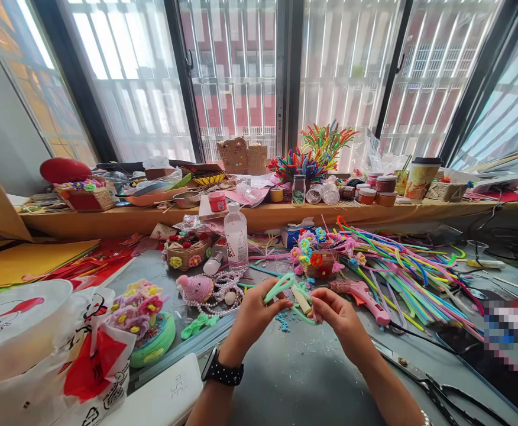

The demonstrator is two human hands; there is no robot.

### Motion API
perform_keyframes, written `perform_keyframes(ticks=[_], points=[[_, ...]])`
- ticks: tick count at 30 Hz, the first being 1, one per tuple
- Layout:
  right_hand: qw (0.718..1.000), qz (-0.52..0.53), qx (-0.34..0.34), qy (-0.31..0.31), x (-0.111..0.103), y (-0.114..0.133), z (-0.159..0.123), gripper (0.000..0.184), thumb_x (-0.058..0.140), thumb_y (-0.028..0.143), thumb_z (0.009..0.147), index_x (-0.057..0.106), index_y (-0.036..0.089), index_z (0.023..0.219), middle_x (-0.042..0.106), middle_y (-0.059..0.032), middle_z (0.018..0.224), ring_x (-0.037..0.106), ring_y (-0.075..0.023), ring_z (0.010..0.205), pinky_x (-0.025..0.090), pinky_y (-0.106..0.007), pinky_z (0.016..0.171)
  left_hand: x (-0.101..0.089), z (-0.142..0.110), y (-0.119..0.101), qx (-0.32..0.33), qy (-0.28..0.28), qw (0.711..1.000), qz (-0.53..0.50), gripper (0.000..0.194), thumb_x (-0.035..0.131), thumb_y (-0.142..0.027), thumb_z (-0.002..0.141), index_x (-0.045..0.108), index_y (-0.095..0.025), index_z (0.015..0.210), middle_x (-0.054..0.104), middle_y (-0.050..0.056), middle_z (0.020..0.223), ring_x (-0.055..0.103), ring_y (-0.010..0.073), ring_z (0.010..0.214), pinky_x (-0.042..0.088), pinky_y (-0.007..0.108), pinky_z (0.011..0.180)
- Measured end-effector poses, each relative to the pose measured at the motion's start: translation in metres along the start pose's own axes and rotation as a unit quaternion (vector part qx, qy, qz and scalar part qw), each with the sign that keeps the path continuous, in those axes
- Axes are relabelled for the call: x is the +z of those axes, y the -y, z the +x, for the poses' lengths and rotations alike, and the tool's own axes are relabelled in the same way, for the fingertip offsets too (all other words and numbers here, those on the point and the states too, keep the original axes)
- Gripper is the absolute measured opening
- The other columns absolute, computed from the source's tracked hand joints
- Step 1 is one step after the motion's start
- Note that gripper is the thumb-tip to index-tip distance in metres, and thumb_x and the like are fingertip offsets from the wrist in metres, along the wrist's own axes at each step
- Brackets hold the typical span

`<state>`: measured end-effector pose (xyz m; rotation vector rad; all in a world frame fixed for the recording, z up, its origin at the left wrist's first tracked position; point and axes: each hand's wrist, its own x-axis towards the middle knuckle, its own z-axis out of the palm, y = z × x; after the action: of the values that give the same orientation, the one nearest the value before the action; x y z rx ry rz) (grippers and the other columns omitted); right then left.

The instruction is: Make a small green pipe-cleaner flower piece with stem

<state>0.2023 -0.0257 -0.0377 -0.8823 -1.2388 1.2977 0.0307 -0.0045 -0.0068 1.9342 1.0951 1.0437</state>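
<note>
The person's hands are bare, and so are the forearms. Behind the left hand [255, 315], a watch [224, 368] circles the wrist, its dark case rounded at the corners, its black band scattered with small white dots. A pale bracelet [426, 419], seemingly beaded, partly shows on the right arm [383, 373].

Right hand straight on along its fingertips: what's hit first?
Probably the pale piece by the mint-green loop, just ahead of the right hand; depth is unclear, they may be touching.

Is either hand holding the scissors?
No, the scissors lie on the table, while the left hand and right hand hold a pale green strand.
</note>
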Motion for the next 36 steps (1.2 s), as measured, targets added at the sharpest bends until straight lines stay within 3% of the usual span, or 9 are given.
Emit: perform_keyframes(ticks=[10,19,22,25,27,30,36], points=[[0.996,-0.076,0.005,0.052,0.002,0.000,-0.002,0.033,0.052,0.047,0.070,0.051,0.014,0.078,0.042,0.0021,0.057,0.040,-0.0077,0.054,0.036,-0.021,0.056,0.002,0.000,-0.001,0.035,0.018,0.998,0.057,0.027,0.053,-0.038,0.069,0.062,-0.016,0.081,0.060,0.002,0.070,0.050,0.0132,0.065,0.037,0.021,0.059],[0.992,-0.098,0.000,0.076,0.003,-0.003,-0.002,0.026,0.050,0.040,0.074,0.051,0.014,0.077,0.041,0.0027,0.057,0.039,-0.0064,0.053,0.036,-0.019,0.055,0.002,-0.001,0.000,0.027,0.025,0.998,0.049,0.022,0.053,-0.035,0.069,0.062,-0.014,0.068,0.058,0.000,0.062,0.048,0.0115,0.059,0.034,0.019,0.055],[0.991,-0.122,-0.012,0.058,0.003,-0.003,-0.002,0.025,0.050,0.039,0.074,0.052,0.014,0.081,0.044,0.0017,0.060,0.042,-0.0072,0.056,0.038,-0.019,0.056,0.003,-0.001,0.001,0.000,0.007,0.999,0.039,0.024,0.054,-0.036,0.068,0.062,-0.014,0.067,0.057,0.000,0.059,0.047,0.0111,0.057,0.033,0.019,0.052],[0.983,-0.178,-0.048,0.026,0.003,-0.004,-0.002,0.033,0.056,0.036,0.070,0.050,0.017,0.096,0.052,-0.0024,0.078,0.049,-0.0110,0.069,0.042,-0.021,0.062,0.002,0.000,0.001,-0.035,-0.037,0.998,0.036,0.024,0.054,-0.036,0.067,0.062,-0.014,0.067,0.059,0.000,0.059,0.048,0.0112,0.055,0.034,0.020,0.051],[0.969,-0.229,-0.090,0.010,0.003,-0.006,-0.001,0.039,0.059,0.034,0.067,0.049,0.019,0.101,0.052,-0.0045,0.091,0.050,-0.0131,0.076,0.045,-0.023,0.066,0.002,0.000,0.001,-0.053,-0.058,0.996,0.031,0.023,0.054,-0.035,0.067,0.062,-0.014,0.066,0.061,0.001,0.061,0.050,0.0120,0.057,0.035,0.020,0.053],[0.934,-0.319,-0.162,-0.006,0.003,-0.011,-0.001,0.032,0.053,0.032,0.073,0.049,0.019,0.102,0.052,-0.0052,0.093,0.052,-0.0124,0.073,0.046,-0.023,0.064,0.002,0.001,0.002,-0.076,-0.067,0.995,0.016,0.023,0.054,-0.035,0.066,0.062,-0.014,0.065,0.062,0.001,0.062,0.052,0.0130,0.059,0.037,0.020,0.054],[0.829,-0.476,-0.291,-0.036,-0.002,-0.018,-0.001,0.031,0.044,0.027,0.080,0.049,0.015,0.108,0.055,-0.0061,0.083,0.053,-0.0116,0.065,0.045,-0.025,0.064,0.002,0.002,0.003,-0.110,-0.059,0.992,-0.014,0.024,0.054,-0.036,0.065,0.063,-0.014,0.065,0.063,0.002,0.062,0.054,0.0138,0.060,0.038,0.020,0.054]])
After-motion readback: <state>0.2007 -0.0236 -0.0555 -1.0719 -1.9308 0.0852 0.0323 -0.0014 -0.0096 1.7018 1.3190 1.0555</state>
